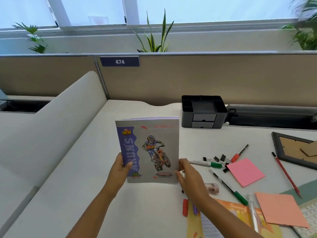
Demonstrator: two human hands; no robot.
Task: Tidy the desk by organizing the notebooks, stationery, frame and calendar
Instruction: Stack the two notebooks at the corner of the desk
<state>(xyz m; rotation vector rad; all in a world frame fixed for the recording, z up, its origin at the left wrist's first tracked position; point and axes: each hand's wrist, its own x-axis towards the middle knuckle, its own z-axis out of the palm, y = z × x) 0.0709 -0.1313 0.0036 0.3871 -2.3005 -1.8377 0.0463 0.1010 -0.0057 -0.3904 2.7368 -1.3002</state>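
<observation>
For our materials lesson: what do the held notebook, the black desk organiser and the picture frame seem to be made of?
Notebook: paper with a glossy printed card cover, thin page edges showing on top.
Desk organiser: probably moulded plastic, matte black, with uniform smooth walls.
Picture frame: dark matte border, wood or plastic, unclear; brown backing looks like fibreboard or cardboard.

a grey notebook [151,150] with a motocross rider and a purple strip on its cover stands upright on the white desk [72,177], gripped at its lower corners by the left hand [120,170] and right hand [187,176]. to its right lie a green-capped marker [205,163], a second green-capped marker [228,186], a red-capped marker [239,153], black binder clips [216,158], a pink sticky pad [245,171], a red pencil [286,174] and a salmon paper sheet [281,210]. a black frame [295,149] lies face down near the right edge, a calendar [308,219] shows partly at the lower right, an orange notebook [240,215] lies flat under the right forearm, and a black organizer [204,111] stands at the back.
</observation>
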